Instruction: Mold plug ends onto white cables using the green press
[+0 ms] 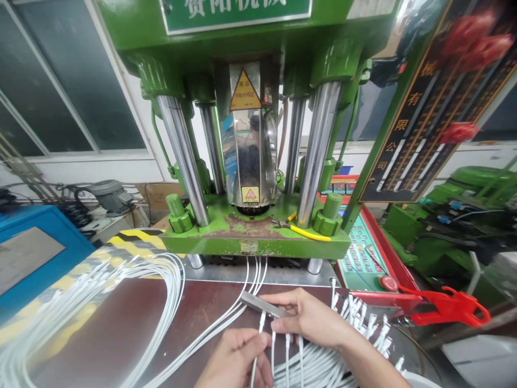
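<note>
Filling the upper middle of the frame, a green press (250,156) stands with dark windows (81,70) at upper left and a brown bench (117,318) below. At lower centre, the right hand (306,317), reaching in from lower right, pinches a metal bar (263,305) between thumb and fingers; the left hand (240,353), entering from the bottom edge, fingers curled, grips a white cable (262,322) whose tip meets the bar.

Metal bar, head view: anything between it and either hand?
Right hand: nothing visible; it grips the metal bar directly. Left hand: only the white cable it holds, which spans the short gap up to the bar. Nothing else visible in that gap.
</note>
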